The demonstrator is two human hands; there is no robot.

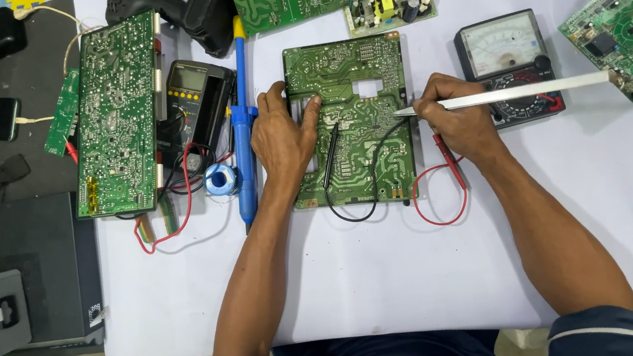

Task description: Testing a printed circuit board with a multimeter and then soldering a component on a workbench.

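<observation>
- Green rectangular circuit board (360,113), solder side up, lies flat on the white table cover (386,279).
- Left of that board stands a blue-handled desoldering pump (242,123).
- Your left hand (282,135) presses the board's left edge, fingers spread flat, gripping nothing.
- A black probe (330,156) rests on the board.
- Your right hand (460,116), at the board's right edge, pinches a long white tool (507,93), tip on the board.

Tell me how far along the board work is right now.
Set out: the green circuit board lies solder side up, with the analogue meter beside it. In hand: the left hand steadies the board; the right hand points a white tool at it. Left: both probes, black and red, lie unheld.
</observation>
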